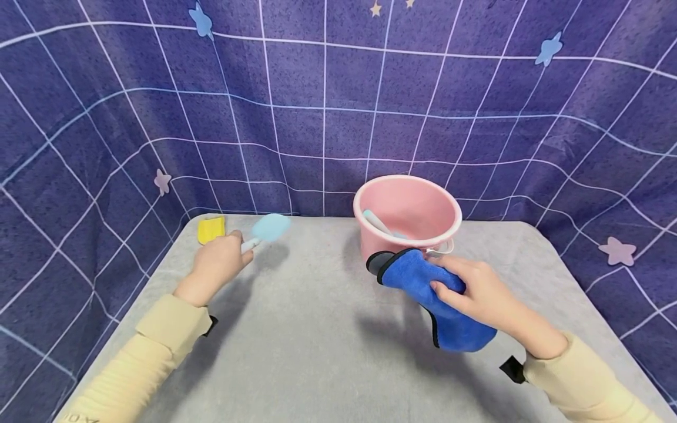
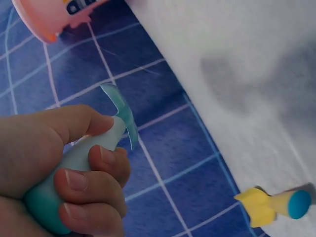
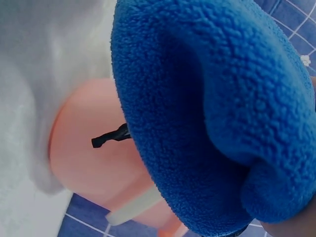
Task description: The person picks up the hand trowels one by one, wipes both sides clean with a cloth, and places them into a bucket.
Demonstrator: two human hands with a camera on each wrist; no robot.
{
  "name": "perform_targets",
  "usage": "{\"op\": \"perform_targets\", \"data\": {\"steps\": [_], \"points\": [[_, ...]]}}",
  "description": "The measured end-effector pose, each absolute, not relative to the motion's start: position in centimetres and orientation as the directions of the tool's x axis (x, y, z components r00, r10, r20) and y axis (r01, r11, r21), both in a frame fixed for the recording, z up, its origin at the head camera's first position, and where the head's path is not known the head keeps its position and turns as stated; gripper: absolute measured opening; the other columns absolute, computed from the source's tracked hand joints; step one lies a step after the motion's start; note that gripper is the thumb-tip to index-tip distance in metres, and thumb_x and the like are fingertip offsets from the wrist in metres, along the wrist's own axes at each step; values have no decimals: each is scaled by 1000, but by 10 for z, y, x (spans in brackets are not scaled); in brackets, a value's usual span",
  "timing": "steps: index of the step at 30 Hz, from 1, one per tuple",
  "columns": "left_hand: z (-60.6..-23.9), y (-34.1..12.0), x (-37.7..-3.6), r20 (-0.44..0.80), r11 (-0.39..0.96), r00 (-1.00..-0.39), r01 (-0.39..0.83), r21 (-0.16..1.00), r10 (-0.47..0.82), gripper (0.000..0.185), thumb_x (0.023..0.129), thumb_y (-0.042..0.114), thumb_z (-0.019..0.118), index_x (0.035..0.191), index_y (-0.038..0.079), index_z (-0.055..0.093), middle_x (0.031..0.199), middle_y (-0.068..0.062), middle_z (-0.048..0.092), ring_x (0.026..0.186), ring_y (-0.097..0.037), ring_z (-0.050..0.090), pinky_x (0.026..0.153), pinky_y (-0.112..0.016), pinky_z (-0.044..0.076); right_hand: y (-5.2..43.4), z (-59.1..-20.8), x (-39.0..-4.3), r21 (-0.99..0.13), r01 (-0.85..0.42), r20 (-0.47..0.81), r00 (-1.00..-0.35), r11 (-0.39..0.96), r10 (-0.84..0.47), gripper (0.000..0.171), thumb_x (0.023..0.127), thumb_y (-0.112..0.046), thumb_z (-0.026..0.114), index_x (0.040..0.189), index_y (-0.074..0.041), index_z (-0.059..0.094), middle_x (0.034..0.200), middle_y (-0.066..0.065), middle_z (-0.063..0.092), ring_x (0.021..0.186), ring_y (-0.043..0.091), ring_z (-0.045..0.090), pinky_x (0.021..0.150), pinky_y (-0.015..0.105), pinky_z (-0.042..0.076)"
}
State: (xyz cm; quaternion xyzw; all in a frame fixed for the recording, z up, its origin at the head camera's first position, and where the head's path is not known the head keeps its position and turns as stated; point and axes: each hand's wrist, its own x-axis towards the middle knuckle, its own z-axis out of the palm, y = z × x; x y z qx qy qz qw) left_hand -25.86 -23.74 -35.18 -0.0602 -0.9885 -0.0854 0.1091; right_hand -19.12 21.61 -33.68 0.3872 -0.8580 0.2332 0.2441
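My left hand [image 1: 218,258] grips the white and teal handle of a small toy shovel [image 1: 271,227], its pale blue blade raised over the table's back left. In the left wrist view, curled fingers and thumb wrap the shovel's handle [image 2: 81,165]. My right hand [image 1: 478,291] holds a blue plush cloth [image 1: 449,311] with black edging, its grey underside showing at one folded corner. The cloth hangs in front of a pink bucket [image 1: 367,235] and overlaps its lower side in the head view. Inside that bucket leans a tool with a white handle [image 1: 376,222] and teal end.
A yellow toy tool [image 1: 211,229] lies at the table's back left corner, just behind my left hand; its handle [image 2: 291,204] ends in blue. The grey table [image 1: 307,329] meets a dark blue curtain [image 1: 296,135] with pale grid lines and stars at the back and sides.
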Motion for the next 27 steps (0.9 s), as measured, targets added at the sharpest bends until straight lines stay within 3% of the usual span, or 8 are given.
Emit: {"op": "perform_targets", "data": {"steps": [4, 8, 16, 23, 27], "points": [[-344, -226, -251, 284, 973, -949, 181, 143, 135, 25, 82, 24, 64, 82, 1, 52, 59, -12, 50, 46, -30, 48, 39, -43, 36, 218, -328, -190, -196, -761, 599, -592, 619, -539, 33, 74, -8, 71, 105, -14, 65, 95, -2, 69, 78, 10, 64, 71, 21, 48], [-339, -218, -245, 312, 969, -936, 212, 130, 163, 26, 81, 25, 68, 80, 3, 54, 59, -10, 51, 46, -29, 48, 40, -43, 37, 220, -320, -189, -196, -748, 588, -607, 634, -535, 27, 75, -9, 70, 100, -17, 63, 84, -8, 64, 68, 3, 55, 63, 18, 43], [-328, -207, -236, 355, 961, -913, 255, 107, 203, 27, 79, 24, 71, 69, 7, 52, 58, -7, 50, 47, -27, 47, 41, -43, 36, 222, -302, -184, -171, -748, 615, -589, 641, -524, 29, 74, -9, 70, 101, -17, 64, 89, -8, 68, 71, 3, 58, 67, 18, 44], [-318, -195, -227, 394, 951, -883, 302, 62, 254, 28, 80, 24, 70, 67, 10, 50, 55, -4, 46, 47, -24, 45, 40, -41, 35, 220, -281, -179, -161, -744, 644, -577, 648, -502, 22, 73, -9, 69, 91, -19, 62, 74, -13, 59, 62, 0, 49, 59, 15, 39], [-312, -187, -221, 402, 955, -880, 294, 40, 254, 29, 81, 26, 69, 67, 11, 48, 55, -4, 45, 46, -25, 44, 37, -39, 32, 219, -269, -177, -128, -732, 661, -566, 669, -492, 22, 73, -11, 70, 93, -17, 64, 76, -10, 61, 64, 2, 51, 61, 17, 40]]}}
